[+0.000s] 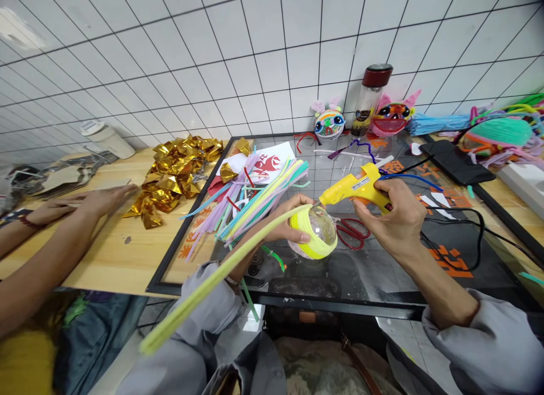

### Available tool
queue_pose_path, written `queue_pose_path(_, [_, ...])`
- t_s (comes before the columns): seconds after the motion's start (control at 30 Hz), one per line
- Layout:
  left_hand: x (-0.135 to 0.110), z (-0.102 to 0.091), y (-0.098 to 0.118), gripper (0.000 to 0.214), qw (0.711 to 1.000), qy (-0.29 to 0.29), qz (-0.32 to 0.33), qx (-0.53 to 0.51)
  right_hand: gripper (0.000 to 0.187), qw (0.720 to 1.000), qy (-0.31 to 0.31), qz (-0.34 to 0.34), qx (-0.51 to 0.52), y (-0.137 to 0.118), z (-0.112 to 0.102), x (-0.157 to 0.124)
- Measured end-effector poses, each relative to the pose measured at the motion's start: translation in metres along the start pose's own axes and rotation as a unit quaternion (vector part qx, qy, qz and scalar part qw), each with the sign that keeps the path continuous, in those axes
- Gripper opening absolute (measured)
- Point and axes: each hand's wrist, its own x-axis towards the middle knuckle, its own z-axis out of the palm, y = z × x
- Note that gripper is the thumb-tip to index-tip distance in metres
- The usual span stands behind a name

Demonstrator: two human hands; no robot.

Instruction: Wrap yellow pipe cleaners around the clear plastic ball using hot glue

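Note:
My left hand [289,222] is closed round a clear ball [322,228] banded with yellow pipe cleaner. From the ball a long yellow pipe cleaner [212,279] stretches toward me, past my left forearm. My right hand [397,213] grips a yellow hot glue gun [355,188] by its handle. Its nozzle points left and meets, or nearly meets, the ball's upper edge beside the yellow strand; I cannot tell which. Red-handled scissors [353,233] lie just right of the ball, partly behind it. Left of my left hand is a bundle of pastel pipe cleaners [259,196].
Gold foil [182,168] is heaped at left, near another person's hands [93,202]. Two decorated animal-face balls [329,123] and a glass bottle [368,103] stand by the wall. A black phone [457,161], looping black cable [482,228] and piled pipe cleaners [501,134] lie right.

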Motion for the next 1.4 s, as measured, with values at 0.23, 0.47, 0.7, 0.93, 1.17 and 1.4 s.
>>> queue_pose_path(0.23, [-0.001,-0.003,-0.002,0.075,1.000,0.005,-0.005,0.023,0.022,0.998,0.020,-0.056,-0.020,0.003,0.000,0.000])
queue_pose_path(0.47, [-0.002,-0.006,-0.007,0.074,1.000,-0.015,0.007,0.009,0.024,0.994,0.044,-0.102,-0.009,0.003,0.000,0.002])
queue_pose_path(0.7, [0.000,-0.001,-0.002,0.076,1.000,0.004,-0.002,0.003,0.027,0.992,0.042,-0.115,-0.012,0.004,-0.002,0.002])
queue_pose_path(0.93, [0.000,0.003,0.004,0.074,1.000,0.004,-0.008,-0.025,0.024,0.995,0.035,-0.094,0.002,0.002,-0.002,0.001])
queue_pose_path(1.17, [0.000,0.004,0.008,0.070,1.000,0.003,-0.021,-0.022,0.024,0.995,0.032,-0.091,0.015,0.003,-0.002,0.000])
queue_pose_path(1.4, [0.001,0.004,0.009,0.075,0.999,0.009,-0.026,-0.019,0.025,0.993,0.032,-0.110,0.031,0.003,-0.004,0.001])
